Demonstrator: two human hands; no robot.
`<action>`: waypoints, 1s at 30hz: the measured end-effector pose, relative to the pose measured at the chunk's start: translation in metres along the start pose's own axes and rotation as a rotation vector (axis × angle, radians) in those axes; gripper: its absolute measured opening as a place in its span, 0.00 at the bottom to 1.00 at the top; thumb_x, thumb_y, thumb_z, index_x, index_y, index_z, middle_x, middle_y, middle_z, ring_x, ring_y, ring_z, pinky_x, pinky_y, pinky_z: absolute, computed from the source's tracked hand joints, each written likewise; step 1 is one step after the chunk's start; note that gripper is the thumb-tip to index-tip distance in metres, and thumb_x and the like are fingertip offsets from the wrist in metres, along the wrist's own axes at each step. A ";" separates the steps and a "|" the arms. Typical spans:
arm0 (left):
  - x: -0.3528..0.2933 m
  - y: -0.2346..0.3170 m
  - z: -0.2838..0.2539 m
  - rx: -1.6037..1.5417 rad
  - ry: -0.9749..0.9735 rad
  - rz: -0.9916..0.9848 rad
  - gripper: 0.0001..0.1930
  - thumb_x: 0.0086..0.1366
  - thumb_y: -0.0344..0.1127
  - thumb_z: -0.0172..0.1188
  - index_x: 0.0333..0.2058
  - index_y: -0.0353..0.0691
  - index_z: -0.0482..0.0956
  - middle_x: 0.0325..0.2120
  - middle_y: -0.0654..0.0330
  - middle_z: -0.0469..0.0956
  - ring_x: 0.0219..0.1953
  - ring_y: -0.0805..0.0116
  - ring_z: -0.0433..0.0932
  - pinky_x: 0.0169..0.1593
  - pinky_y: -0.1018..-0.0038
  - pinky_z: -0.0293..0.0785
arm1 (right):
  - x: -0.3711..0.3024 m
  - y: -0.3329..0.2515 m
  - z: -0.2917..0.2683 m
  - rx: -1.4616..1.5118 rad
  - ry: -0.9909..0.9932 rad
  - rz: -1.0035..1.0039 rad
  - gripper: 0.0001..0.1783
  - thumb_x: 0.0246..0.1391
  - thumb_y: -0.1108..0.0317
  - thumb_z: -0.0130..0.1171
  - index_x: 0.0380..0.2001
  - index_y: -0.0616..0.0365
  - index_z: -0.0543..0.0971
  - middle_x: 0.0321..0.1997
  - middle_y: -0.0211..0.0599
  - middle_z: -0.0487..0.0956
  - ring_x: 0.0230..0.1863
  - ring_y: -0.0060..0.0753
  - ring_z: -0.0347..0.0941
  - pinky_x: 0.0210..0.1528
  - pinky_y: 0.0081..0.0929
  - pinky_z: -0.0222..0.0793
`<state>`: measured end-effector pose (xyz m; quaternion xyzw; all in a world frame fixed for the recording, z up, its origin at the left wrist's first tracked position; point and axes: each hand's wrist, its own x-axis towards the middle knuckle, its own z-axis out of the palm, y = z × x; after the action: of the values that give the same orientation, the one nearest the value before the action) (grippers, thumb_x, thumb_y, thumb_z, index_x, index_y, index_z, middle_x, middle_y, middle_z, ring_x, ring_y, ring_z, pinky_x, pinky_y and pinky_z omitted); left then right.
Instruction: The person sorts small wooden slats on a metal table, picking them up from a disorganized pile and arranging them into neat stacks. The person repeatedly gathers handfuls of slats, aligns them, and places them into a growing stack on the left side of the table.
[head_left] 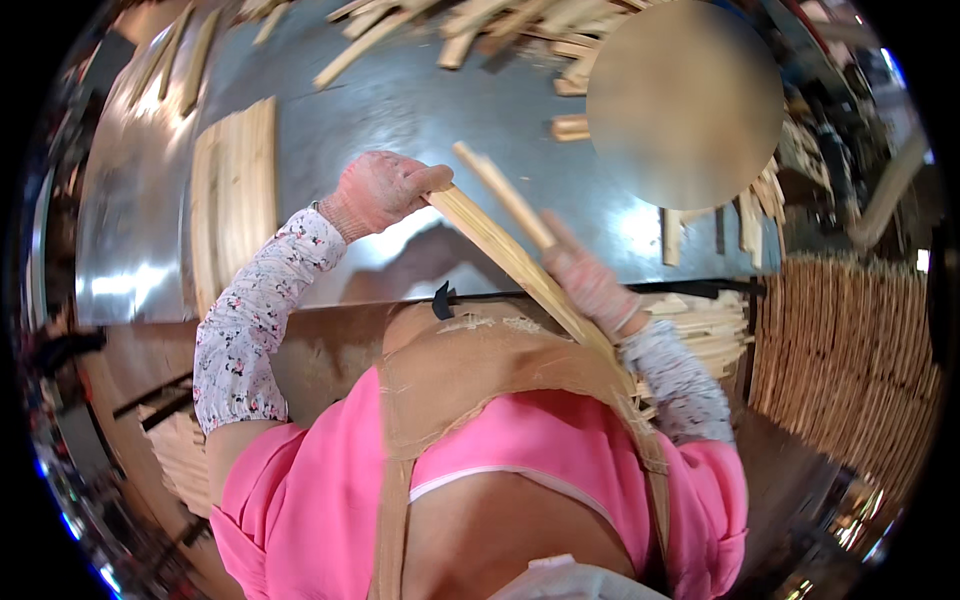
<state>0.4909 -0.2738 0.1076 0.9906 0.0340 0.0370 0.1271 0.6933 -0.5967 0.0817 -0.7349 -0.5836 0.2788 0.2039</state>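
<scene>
My left hand [382, 192], in a pink knit work glove, is closed around the far end of a long, narrow wooden strip [508, 258]. The strip slants down to the right, over the table edge and across the front of my brown apron [470, 375]. In my gloved right hand [588, 282], smeared a little by motion, is a shorter wooden stick [505, 195] that points up and to the left. That hand is beside the long strip; whether it touches it I cannot tell.
A metal-topped table [350, 110] spans the front. Side-by-side wooden strips [235, 195] lie on its left, with loose wood pieces [480, 25] heaped at the back. Below the right edge sit stacked strips [700, 330], beside a tall wood stack [850, 350].
</scene>
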 end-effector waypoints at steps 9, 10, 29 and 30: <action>0.010 0.121 -0.053 -0.769 0.101 -0.093 0.25 0.67 0.32 0.69 0.62 0.34 0.76 0.45 0.54 0.87 0.45 0.64 0.87 0.52 0.68 0.83 | -0.123 -0.192 0.009 0.223 0.257 0.563 0.63 0.56 0.46 0.68 0.83 0.52 0.43 0.69 0.64 0.72 0.64 0.64 0.76 0.65 0.51 0.75; 0.013 0.135 -0.048 -0.918 0.059 -0.148 0.25 0.70 0.30 0.64 0.64 0.32 0.72 0.45 0.53 0.87 0.47 0.69 0.87 0.55 0.72 0.82 | -0.126 -0.201 0.017 0.243 0.295 0.600 0.61 0.57 0.47 0.67 0.83 0.52 0.43 0.68 0.64 0.73 0.62 0.63 0.77 0.63 0.52 0.75; -0.095 0.101 0.031 -1.079 -0.520 -0.425 0.38 0.70 0.25 0.62 0.75 0.32 0.57 0.49 0.59 0.78 0.47 0.72 0.76 0.55 0.76 0.76 | -0.331 0.049 0.249 0.397 0.893 1.768 0.23 0.63 0.63 0.58 0.58 0.62 0.81 0.60 0.58 0.83 0.62 0.55 0.80 0.70 0.45 0.70; -0.103 0.096 0.033 -1.089 -0.543 -0.427 0.37 0.70 0.23 0.61 0.75 0.32 0.57 0.50 0.61 0.78 0.48 0.74 0.76 0.55 0.78 0.75 | -0.331 0.069 0.254 0.247 0.560 1.729 0.22 0.65 0.64 0.56 0.59 0.60 0.81 0.62 0.59 0.81 0.65 0.56 0.77 0.68 0.47 0.72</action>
<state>0.3972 -0.3831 0.0935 0.7297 0.1733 -0.2293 0.6205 0.5257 -0.9413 -0.0981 -0.9294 0.2742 0.2063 0.1357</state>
